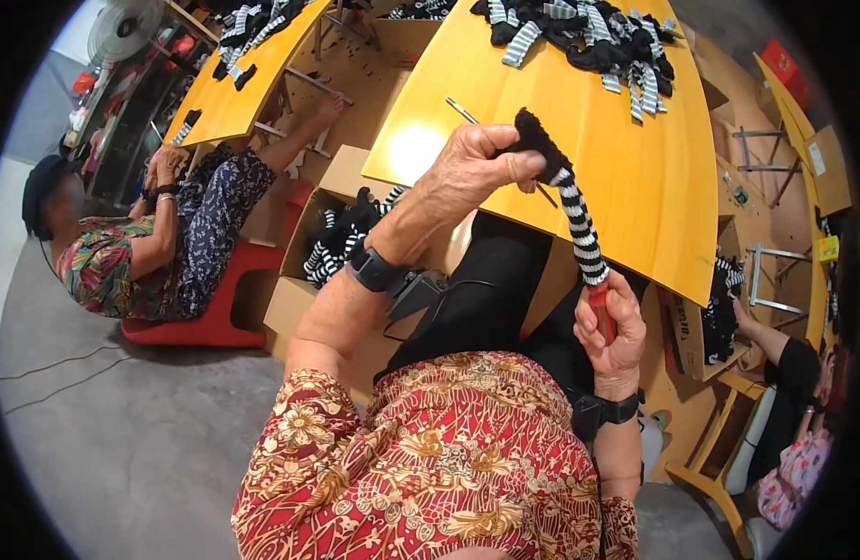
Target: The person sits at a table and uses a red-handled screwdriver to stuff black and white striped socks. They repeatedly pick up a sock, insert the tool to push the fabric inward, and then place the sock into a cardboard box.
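Note:
My left hand [481,173] pinches the black fuzzy end [534,142] of a narrow knitted tube with black and white stripes [579,219]. The tube slants down to my right hand [615,327], whose fingers wrap round a red handle [601,310]. At its lower end the tube meets the top of that handle; any shaft inside is hidden. Behind my left hand runs a thin metal rod [461,110], partly covered by the hand; I cannot tell whether it is held or lies on the yellow table [420,121].
Striped and black knitted pieces [588,42] are heaped at the table's far end. Left of my lap stands a cardboard box [290,308] of similar pieces; another box [688,336] is at right. One person [122,233] sits left on a red stool [229,308], another person [798,448] at right.

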A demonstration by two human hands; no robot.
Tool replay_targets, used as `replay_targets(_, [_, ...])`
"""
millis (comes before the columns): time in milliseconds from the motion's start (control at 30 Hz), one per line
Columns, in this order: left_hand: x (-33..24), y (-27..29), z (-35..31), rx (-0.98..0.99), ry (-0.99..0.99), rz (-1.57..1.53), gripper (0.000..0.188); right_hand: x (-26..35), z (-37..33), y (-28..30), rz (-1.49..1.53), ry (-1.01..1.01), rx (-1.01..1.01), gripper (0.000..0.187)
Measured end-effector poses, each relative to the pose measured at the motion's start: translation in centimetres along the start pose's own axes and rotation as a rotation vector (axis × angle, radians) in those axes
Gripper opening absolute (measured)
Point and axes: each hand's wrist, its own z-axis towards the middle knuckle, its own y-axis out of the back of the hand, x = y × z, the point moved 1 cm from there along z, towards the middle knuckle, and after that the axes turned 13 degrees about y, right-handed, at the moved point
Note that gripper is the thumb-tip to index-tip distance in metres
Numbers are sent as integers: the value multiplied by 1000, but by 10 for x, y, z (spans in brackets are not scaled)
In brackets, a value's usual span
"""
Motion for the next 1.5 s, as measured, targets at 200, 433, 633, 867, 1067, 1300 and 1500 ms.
replay_targets(200, [4,0,-3,-445,-177,-116,52,17,-3,-26,-1264,603,68,34])
replay_targets(433, [25,-23,-4,-171,87,-660,36,5,1,-42,-1709,927,394,43])
replay_targets(633, [34,-19,8,-366,94,-807,24,-5,-7,-34,-1658,843,297,46])
replay_targets(867, [50,-23,6,-269,264,-645,24,-11,-1,-29,-1586,778,205,42])
replay_targets(1067, [24,3,0,-336,223,-241,19,4,2,-33,-1667,825,306,39])
replay_targets(1300, [58,-5,8,-314,38,-347,14,-7,10,-41,-1480,720,146,33])
replay_targets(1500, [61,19,17,-429,53,-544,7,10,22,-53,-1458,572,222,33])
